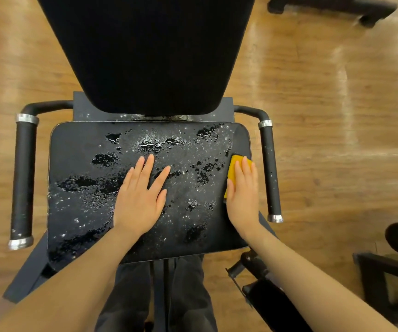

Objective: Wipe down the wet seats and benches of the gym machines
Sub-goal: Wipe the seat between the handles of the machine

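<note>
Black vinyl is filling the middle of the frame: the seat pad (78,149) of a gym machine is lying under both my hands, and water is sitting on it in puddles and beads, thickest across the centre and the left half. I am resting my left hand (138,195) flat on the wet middle of the pad, fingers straight and spread, holding nothing. I am pressing my right hand (243,190) down on a yellow sponge (233,167) at the right edge of the seat, fingers straight and close together on top of it, so only the sponge's upper and left sides are showing. Just past the sponge, at the top right corner of the pad, a narrow strip of vinyl is looking smooth and free of droplets. Above the seat, the black backrest (145,53) is rising toward the top of the frame. On either side a black handle with silver end caps is running alongside the pad, the left handle (23,180) at the left of the frame and the right handle (270,171) just beside my right hand, both speckled with drops. Wooden flooring (337,116) is surrounding the machine, and my dark trousers (188,291) are showing at the bottom centre.
</note>
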Motion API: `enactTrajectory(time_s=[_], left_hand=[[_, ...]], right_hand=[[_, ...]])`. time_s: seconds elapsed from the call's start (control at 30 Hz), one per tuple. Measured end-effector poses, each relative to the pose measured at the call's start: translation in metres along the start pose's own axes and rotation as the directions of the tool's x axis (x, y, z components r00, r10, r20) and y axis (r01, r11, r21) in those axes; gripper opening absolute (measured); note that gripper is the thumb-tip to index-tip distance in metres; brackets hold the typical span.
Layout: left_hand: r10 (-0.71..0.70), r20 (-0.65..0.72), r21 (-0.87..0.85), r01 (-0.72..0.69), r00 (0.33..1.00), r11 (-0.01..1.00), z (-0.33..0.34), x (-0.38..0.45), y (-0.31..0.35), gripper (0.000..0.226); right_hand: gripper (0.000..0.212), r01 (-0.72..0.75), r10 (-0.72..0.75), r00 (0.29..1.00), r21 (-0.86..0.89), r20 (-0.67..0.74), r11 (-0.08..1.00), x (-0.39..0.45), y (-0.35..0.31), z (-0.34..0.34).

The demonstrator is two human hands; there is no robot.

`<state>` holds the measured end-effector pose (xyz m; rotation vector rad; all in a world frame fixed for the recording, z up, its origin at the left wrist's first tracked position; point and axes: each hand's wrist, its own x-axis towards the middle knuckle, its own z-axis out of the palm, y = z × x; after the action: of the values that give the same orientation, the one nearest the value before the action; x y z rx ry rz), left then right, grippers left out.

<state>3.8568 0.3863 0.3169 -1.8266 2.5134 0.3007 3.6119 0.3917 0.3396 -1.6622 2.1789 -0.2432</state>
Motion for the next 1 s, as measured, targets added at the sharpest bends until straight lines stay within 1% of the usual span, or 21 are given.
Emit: enactTrajectory(time_s=[0.17,0.27,0.33,0.4,0.47,0.53,0.63,0.73,0.8,0.83,0.93,1.0], left_hand=[[0.008,0.003,0.004,-0.008,1.0,1.0,0.002,0.0,0.0,0.054],[0.009,0.003,0.008,-0.009,1.0,1.0,0.002,-0.001,0.0,0.054],[0.008,0.001,0.008,-0.008,1.0,1.0,0.002,-0.001,0.001,0.054],[0.008,0.006,0.012,-0.008,1.0,1.0,0.002,0.0,0.001,0.054],[0.001,-0.001,0.007,-0.001,1.0,1.0,0.001,0.0,0.001,0.053],[0.0,-0.002,0.002,0.0,1.0,1.0,0.001,0.0,0.001,0.053],[-0.003,-0.001,0.002,0.003,1.0,1.0,-0.001,-0.001,0.002,0.053],[-0.006,0.006,0.003,0.006,1.0,1.0,-0.001,0.0,0.001,0.053],[-0.005,0.011,0.008,0.005,1.0,1.0,-0.001,0.0,0.001,0.053],[-0.006,0.012,0.01,0.006,1.0,1.0,-0.001,0.0,0.001,0.053],[-0.005,0.005,0.015,0.005,1.0,1.0,0.0,-0.001,0.001,0.053],[-0.003,-0.003,0.009,0.003,1.0,1.0,0.0,-0.001,0.001,0.052]], right_hand=[[0.049,0.116,-0.117,0.993,-0.124,0.001,0.985,0.074,-0.007,-0.014],[0.054,0.141,-0.135,0.99,-0.149,0.046,0.979,0.116,-0.005,-0.016],[0.059,0.152,-0.146,0.988,-0.154,0.048,0.976,0.124,-0.001,-0.014],[0.054,0.148,-0.147,0.989,-0.147,0.018,0.978,0.113,-0.001,-0.014],[0.05,0.17,-0.17,0.985,-0.114,0.014,0.979,0.083,0.0,-0.012],[0.049,0.215,-0.212,0.976,-0.079,0.045,0.973,0.039,0.003,-0.009],[0.053,0.281,-0.268,0.957,-0.119,0.114,0.952,-0.019,0.011,-0.002],[0.056,0.3,-0.284,0.95,-0.129,0.131,0.945,-0.02,0.013,0.001],[0.053,0.287,-0.278,0.956,-0.111,0.088,0.951,0.003,0.008,0.0],[0.051,0.255,-0.251,0.966,-0.098,0.057,0.962,0.019,0.004,0.0],[0.05,0.116,-0.118,0.993,-0.073,-0.026,0.991,0.071,-0.01,-0.002],[0.05,0.057,-0.06,0.997,-0.068,-0.052,0.996,0.094,-0.017,-0.002]])
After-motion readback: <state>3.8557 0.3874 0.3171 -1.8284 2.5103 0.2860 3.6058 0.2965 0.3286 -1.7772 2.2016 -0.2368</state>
